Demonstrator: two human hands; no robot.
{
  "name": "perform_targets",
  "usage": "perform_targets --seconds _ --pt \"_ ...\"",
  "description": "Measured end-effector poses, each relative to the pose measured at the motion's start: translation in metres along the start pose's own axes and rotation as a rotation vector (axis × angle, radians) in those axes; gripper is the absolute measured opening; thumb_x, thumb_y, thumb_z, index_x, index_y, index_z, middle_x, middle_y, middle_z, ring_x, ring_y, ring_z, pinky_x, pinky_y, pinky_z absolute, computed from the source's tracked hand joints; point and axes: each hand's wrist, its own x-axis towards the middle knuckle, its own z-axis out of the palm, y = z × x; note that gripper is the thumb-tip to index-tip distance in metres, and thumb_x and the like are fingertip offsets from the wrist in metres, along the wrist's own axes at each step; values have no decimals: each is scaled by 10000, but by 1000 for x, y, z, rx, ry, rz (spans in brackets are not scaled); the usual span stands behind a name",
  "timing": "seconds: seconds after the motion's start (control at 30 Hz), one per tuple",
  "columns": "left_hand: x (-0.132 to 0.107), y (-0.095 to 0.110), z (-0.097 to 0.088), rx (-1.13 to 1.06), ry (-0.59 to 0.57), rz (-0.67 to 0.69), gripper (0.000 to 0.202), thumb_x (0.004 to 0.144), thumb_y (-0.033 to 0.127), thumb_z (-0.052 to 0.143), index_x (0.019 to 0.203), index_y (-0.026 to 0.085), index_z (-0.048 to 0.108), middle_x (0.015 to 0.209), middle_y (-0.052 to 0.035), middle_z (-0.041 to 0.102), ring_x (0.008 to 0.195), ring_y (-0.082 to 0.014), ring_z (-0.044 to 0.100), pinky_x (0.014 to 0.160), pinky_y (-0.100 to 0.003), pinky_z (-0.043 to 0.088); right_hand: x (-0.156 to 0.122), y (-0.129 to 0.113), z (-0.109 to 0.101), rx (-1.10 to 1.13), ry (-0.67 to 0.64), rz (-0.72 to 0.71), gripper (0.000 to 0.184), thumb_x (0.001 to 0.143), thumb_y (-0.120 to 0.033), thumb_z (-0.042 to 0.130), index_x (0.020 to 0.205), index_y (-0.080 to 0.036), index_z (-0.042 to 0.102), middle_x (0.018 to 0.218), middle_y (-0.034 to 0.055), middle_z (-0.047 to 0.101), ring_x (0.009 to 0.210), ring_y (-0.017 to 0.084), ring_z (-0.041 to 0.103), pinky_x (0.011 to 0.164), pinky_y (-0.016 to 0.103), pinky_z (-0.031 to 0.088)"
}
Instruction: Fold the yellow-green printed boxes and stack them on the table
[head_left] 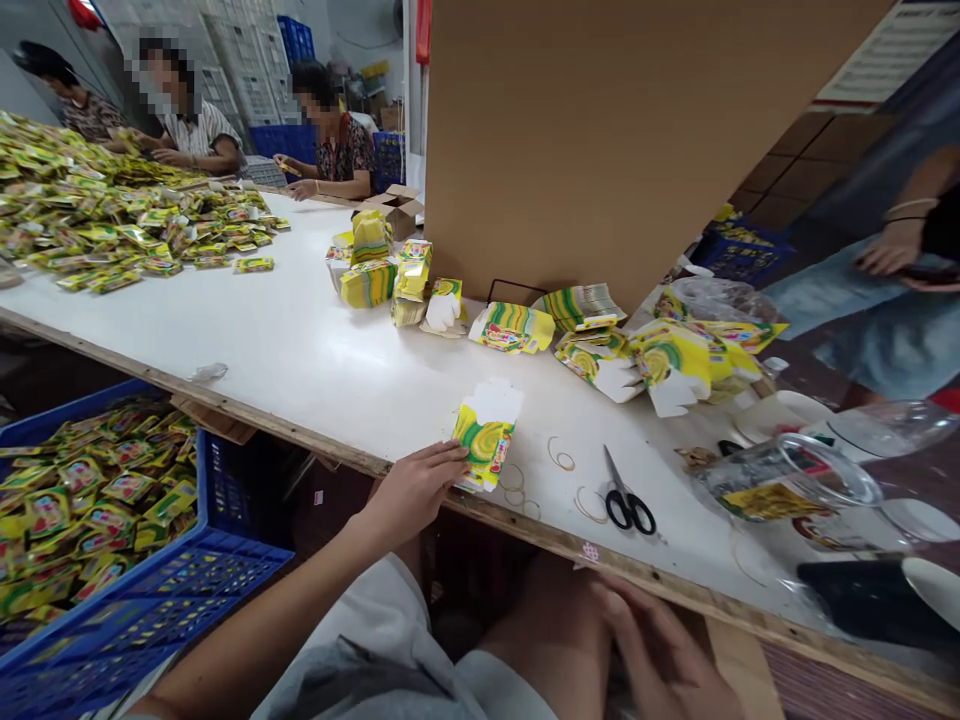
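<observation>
We are reaching our left hand (412, 490) to the flat carton blank (484, 435) at the table edge (352, 462), fingers loosely extended, their tips touching its near side but not yet closed on it. It is lying unfolded just beyond those fingertips, so folding looks barely begun. Our right hand (660, 655) is resting empty and relaxed on our lap, below the table. More folded cartons (600, 340) are sitting farther ahead, scissors (626, 495) to the right.
</observation>
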Motion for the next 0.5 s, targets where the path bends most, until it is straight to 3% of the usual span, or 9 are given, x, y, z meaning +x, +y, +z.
perform_targets --seconds 0.13,0.2,0.23,0.33,0.4,0.5 --pt "-35 30 -2 -66 43 235 456 939 54 409 1340 190 578 1295 -132 668 1309 -228 540 1078 -430 470 -8 -22 74 494 -184 129 482 773 -608 676 1014 -199 762 878 94 772 640 216 676 579 322 564" --pt "-54 42 0 -173 -23 294 510 927 35 432 1392 223 525 1330 -111 645 1358 -243 483 1118 -457 423 -12 -33 91 645 -192 161 472 737 -562 741 1014 -180 754 918 104 769 718 236 705 595 319 575" --pt "-62 47 1 -251 -34 258 518 923 35 450 1389 244 530 1376 -98 611 1381 -250 451 1138 -463 393 -14 -37 94 665 -178 172 460 717 -536 771 1000 -173 753 942 108 768 794 257 716 640 327 585" --pt "-72 55 3 -644 125 -66 473 931 145 537 1383 282 536 1516 -68 464 1425 -261 380 1174 -433 330 -23 -42 94 639 -194 175 423 712 -469 803 1009 -178 725 1059 113 752 999 293 691 781 352 587" --pt "-68 56 3 -997 202 -323 456 914 298 604 1368 282 553 1470 -84 527 1353 -269 485 1112 -385 414 -31 -44 95 678 -310 177 388 739 -433 796 1027 -200 680 1079 109 747 1000 286 692 787 363 587" --pt "-58 57 2 -1415 68 -554 402 841 423 683 1196 234 696 1177 -102 739 1063 -254 700 887 -305 552 -43 -46 103 784 -439 214 318 781 -411 769 982 -217 619 945 93 766 855 259 720 724 365 589"
